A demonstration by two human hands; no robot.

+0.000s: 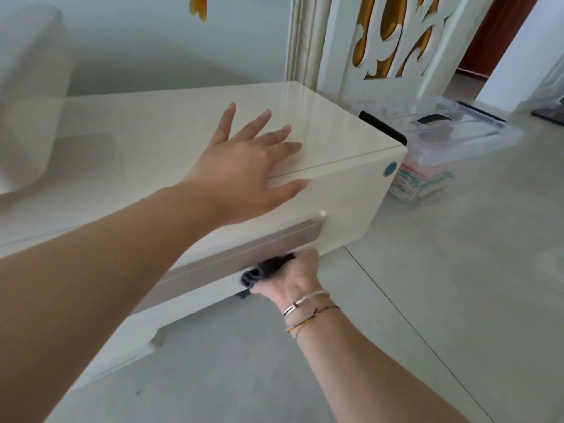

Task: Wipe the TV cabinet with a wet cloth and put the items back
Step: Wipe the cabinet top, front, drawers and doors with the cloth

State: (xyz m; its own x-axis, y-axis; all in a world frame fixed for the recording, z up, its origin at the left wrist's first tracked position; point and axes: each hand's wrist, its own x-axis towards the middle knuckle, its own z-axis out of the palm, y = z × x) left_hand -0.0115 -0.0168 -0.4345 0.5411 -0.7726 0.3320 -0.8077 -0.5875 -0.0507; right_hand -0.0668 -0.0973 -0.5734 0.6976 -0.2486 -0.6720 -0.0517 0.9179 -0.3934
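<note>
Head view: wide-angle, looking down over both forearms at a low white cabinet [171, 138] on a pale tiled floor [427, 300].
Left hand [244, 169]: laid flat at the cabinet's right end, fingers straight and spread across the glossy top, thumb reaching over the front edge onto the face. It held nothing.
Right hand [294, 277]: low against the cabinet front, below the drawer; fingers curled tight round a dark cloth [265, 270].
Cloth: bunched in the right hand, a rolled end sticking out on the left side of the fist; it touched the cabinet's lower front strip. Whether it was wet could not be told.
Drawer [244, 254]: grey-beige panel across the front, with a small white knob [322, 214] at its upper right corner.
Sticker [389, 169]: round, teal, on the front face near the top right corner.
Bracelets [308, 308]: a thin silver bangle and coloured threads on the right wrist.
Bin [451, 141]: clear plastic, lidded, with a black handle, on the floor just beside the cabinet's right end; coloured folded items showed through its wall.
Screen [393, 35]: white carved panel with amber backing, standing behind the bin.
</note>
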